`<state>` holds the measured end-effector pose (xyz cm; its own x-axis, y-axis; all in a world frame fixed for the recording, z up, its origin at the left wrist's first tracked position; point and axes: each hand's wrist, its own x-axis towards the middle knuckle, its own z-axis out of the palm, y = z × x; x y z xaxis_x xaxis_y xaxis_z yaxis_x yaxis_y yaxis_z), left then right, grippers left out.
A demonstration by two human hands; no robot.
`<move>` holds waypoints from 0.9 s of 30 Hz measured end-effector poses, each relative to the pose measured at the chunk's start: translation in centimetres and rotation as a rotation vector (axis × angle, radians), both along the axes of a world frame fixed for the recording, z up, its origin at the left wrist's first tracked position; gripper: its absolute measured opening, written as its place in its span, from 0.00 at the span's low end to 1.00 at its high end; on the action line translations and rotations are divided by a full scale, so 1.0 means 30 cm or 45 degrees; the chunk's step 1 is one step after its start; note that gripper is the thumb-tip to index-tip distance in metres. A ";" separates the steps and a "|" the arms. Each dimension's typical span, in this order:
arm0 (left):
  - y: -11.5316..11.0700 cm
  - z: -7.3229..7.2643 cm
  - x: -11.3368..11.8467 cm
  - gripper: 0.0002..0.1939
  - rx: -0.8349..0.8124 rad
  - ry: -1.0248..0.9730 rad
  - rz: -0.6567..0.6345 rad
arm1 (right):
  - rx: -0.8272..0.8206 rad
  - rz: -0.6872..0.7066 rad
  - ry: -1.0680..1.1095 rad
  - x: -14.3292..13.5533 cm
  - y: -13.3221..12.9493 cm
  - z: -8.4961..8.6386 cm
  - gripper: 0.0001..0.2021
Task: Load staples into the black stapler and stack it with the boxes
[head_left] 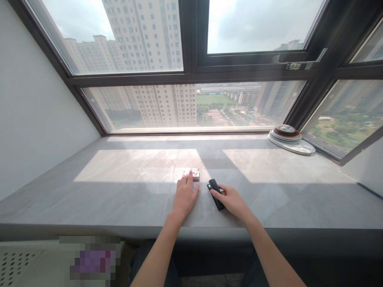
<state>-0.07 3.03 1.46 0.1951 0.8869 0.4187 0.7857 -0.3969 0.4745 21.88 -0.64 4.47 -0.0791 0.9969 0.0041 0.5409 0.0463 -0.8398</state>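
A black stapler [216, 195] lies at a slant on the grey stone sill, with my right hand [229, 199] closed around its right side. My left hand [184, 196] is to the left of it, palm down with fingers stretched forward. Its fingertips reach a small white box [195, 173] with red and dark print, and they cover part of the box. Something pale shows between the left thumb and index finger, too small to make out.
A stack of plates [285, 135] sits at the sill's far right corner. Dark window frames [188, 77] rise behind the sill [125, 199], with a metal latch [295, 65] at upper right. Below left, a pale perforated surface [36, 263] is partly blurred out.
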 end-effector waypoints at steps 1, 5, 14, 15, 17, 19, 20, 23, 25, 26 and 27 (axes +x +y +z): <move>0.006 0.006 0.018 0.31 0.001 0.022 -0.008 | 0.002 -0.033 0.054 0.000 -0.010 -0.013 0.24; -0.026 0.022 0.067 0.24 0.003 0.087 0.015 | -0.113 -0.037 0.323 -0.001 -0.039 -0.058 0.29; -0.214 -0.010 0.010 0.22 0.002 0.100 0.122 | -0.212 0.200 0.505 -0.193 -0.043 -0.087 0.28; -0.213 -0.010 -0.021 0.22 0.006 0.100 0.117 | -0.204 0.223 0.501 -0.229 -0.038 -0.087 0.27; -0.199 -0.011 -0.103 0.22 0.020 0.101 0.095 | -0.183 0.266 0.502 -0.303 -0.021 -0.089 0.25; -0.171 -0.015 -0.203 0.21 0.037 0.107 0.079 | -0.175 0.341 0.505 -0.381 0.004 -0.095 0.22; -0.154 -0.018 -0.256 0.21 0.045 0.114 0.076 | -0.175 0.382 0.506 -0.422 0.020 -0.100 0.21; -0.097 -0.031 -0.402 0.20 0.060 0.134 0.073 | -0.162 0.460 0.504 -0.540 0.072 -0.114 0.18; -0.058 -0.037 -0.474 0.20 0.062 0.135 0.082 | -0.142 0.464 0.492 -0.604 0.107 -0.121 0.17; -0.042 -0.038 -0.498 0.20 0.061 0.132 0.087 | -0.140 0.465 0.487 -0.628 0.123 -0.124 0.17; -0.028 -0.039 -0.516 0.20 0.060 0.128 0.091 | -0.144 0.465 0.483 -0.646 0.137 -0.126 0.17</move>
<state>-15.56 2.18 0.29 0.1755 0.8798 0.4417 0.8554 -0.3584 0.3739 2.50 3.48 0.68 -0.4346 0.9006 -0.0059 0.1642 0.0729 -0.9837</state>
